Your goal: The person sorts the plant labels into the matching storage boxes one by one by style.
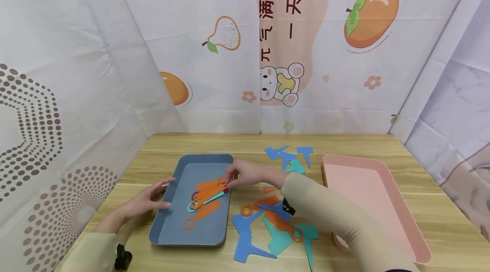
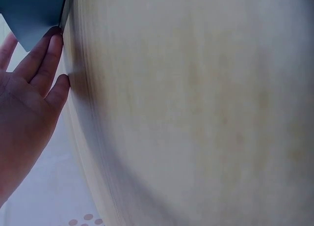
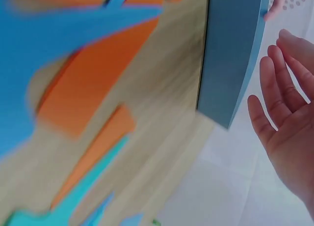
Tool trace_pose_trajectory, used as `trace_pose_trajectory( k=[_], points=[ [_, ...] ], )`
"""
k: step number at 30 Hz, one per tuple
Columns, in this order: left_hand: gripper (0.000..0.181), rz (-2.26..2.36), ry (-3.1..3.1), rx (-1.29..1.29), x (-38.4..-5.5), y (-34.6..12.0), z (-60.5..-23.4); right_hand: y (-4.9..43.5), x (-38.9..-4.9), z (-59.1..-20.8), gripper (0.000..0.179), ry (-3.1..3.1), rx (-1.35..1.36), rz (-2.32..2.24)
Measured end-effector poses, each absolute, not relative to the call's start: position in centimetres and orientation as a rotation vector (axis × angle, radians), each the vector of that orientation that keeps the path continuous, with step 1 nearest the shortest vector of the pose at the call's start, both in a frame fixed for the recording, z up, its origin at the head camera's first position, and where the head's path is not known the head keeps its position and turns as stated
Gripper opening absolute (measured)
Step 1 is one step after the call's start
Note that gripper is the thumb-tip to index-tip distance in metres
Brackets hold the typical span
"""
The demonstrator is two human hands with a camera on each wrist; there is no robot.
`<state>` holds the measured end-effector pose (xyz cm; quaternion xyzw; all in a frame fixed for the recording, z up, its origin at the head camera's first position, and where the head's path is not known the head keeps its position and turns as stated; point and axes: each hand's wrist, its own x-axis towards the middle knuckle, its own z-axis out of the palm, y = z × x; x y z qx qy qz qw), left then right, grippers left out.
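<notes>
A blue-grey tray (image 1: 160, 231) on the left holds a small heap of flat ring-ended plastic tags (image 1: 208, 210), mostly orange, with bits of teal and red. My left hand (image 1: 143, 204) has its fingers spread along the tray's left side, touching its rim; in the left wrist view this hand (image 2: 34, 88) lies against the tray wall. Over the tray's right rim, my right hand (image 1: 245, 173) has its fingertips down by the heap's upper end. The right wrist view shows that hand (image 3: 289, 103) with loosely bent fingers and no tag visible between them.
Right of the tray lie scattered blue T-shaped plant labels (image 1: 243, 244), teal ones (image 1: 308, 236) and orange ring-ended tags (image 1: 269, 200). More blue labels (image 1: 305, 153) lie farther back. A pink tray (image 1: 363, 182) stands at the right, partly under my right sleeve. Printed curtains (image 1: 214, 93) enclose the wooden table.
</notes>
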<state>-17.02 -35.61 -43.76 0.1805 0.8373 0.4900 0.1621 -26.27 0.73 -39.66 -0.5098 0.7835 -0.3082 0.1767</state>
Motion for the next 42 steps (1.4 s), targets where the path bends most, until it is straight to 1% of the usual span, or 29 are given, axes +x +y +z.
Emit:
trace_pose_trajectory(
  k=[7,19,27,33,42],
  points=[
    [0.076,1.387,2.399,0.494,-17.0,-35.7,-43.8,3.8,-26.7,-39.2,0.006,2.252,-1.415,-0.816],
    [0.077,1.389,2.396,0.492,-17.0,-35.6,-43.7,8.0,-26.5,-40.7,0.011,2.294,-1.29,-0.699],
    [0.076,1.369,2.402,0.479,-17.0,-35.5,-43.6,8.5,-26.1,-41.7,0.021,2.266,-1.224,-0.6],
    [0.076,1.352,2.412,0.472,-17.0,-35.5,-43.5,8.5,-25.9,-42.3,0.02,2.2,-1.251,-0.587],
    [0.076,1.376,2.404,0.471,-17.0,-35.5,-43.6,8.9,-25.8,-42.2,0.022,2.179,-1.215,-0.604]
  ],
)
